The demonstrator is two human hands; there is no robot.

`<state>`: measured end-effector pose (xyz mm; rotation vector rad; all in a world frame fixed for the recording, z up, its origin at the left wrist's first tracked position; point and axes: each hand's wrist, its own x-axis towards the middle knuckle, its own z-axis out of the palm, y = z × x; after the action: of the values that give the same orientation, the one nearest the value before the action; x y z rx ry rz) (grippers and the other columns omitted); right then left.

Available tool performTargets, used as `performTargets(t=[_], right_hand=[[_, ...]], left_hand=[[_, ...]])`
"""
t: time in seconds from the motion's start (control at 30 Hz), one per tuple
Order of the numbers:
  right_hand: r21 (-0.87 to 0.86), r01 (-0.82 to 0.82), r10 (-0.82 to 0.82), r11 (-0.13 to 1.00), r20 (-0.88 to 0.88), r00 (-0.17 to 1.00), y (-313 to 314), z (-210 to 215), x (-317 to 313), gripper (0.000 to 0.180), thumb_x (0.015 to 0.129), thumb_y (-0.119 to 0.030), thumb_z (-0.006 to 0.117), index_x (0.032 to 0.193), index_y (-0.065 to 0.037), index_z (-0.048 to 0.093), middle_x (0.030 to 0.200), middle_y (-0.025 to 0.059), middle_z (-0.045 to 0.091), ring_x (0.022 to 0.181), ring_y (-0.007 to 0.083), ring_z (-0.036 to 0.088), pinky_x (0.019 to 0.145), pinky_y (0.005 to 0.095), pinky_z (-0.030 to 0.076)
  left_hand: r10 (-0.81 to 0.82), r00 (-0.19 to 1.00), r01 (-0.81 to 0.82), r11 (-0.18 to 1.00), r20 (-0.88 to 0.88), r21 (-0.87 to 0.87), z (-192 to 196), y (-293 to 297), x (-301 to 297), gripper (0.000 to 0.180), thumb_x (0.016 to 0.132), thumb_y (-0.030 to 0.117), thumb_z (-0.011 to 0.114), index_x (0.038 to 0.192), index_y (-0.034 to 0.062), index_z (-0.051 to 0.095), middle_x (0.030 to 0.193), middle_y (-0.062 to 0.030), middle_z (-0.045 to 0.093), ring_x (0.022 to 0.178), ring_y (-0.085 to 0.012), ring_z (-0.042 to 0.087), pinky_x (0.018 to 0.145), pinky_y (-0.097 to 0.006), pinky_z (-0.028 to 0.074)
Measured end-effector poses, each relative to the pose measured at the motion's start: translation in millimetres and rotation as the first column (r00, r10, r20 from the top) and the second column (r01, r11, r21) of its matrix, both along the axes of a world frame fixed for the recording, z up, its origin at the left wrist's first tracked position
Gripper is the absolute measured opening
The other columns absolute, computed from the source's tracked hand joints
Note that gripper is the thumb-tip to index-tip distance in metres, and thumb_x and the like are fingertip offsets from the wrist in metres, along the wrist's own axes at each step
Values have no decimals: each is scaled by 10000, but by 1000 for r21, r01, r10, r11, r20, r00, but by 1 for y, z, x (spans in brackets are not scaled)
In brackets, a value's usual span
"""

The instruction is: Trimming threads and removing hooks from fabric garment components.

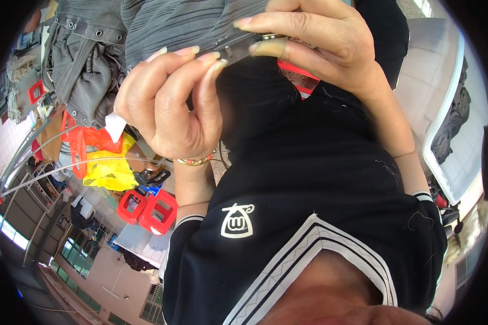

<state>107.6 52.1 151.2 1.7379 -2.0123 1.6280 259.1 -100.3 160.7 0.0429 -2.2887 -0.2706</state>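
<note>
A single head-worn fisheye view looks steeply down along the person's own chest, so close that the black shirt (309, 179) fills the lower middle. Both hands sit very near the lens at the upper edge, the left hand (171, 103) and right hand (314, 40). Straight lines bend at the dark round rim, and the background appears turned over

garment (162, 21): I see grey, finely ribbed
shirt (320, 179): black, white-striped collar
crates (149, 208): red
bag (111, 168): yellow
bracelet (195, 160): I note gold, red
</note>
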Motion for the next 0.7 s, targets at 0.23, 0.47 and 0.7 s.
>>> performTargets(t=[0.23, 0.47, 0.7], right_hand=[[-86, 1, 10, 996, 126, 992, -1, -9, -3, 294, 706, -87, 789, 980, -37, 696, 765, 45, 582, 658, 171, 564, 575, 263, 406], [-80, 83, -56, 993, 292, 955, 16, -17, -12, 335, 725, -39, 778, 1042, -1, 675, 822, 72, 607, 733, 154, 559, 639, 243, 418], [-57, 140, -113, 989, 332, 937, 27, -24, -11, 335, 735, -45, 775, 1052, 1, 676, 876, 87, 629, 776, 163, 569, 674, 255, 431]], left_hand=[[-63, 996, 57, 995, 62, 87, 5, 7, 1, 131, 749, 213, 769, 778, 138, 666, 876, 4, 642, 868, -195, 553, 813, -310, 448], [50, 989, -61, 995, 138, 74, 12, 17, -10, 221, 675, 218, 833, 816, 121, 692, 1052, -45, 589, 1033, -224, 493, 857, -330, 426], [192, 931, -154, 978, 310, -143, 23, 18, -21, 247, 701, 228, 811, 930, 162, 747, 1119, -33, 611, 1068, -214, 494, 928, -344, 349]])
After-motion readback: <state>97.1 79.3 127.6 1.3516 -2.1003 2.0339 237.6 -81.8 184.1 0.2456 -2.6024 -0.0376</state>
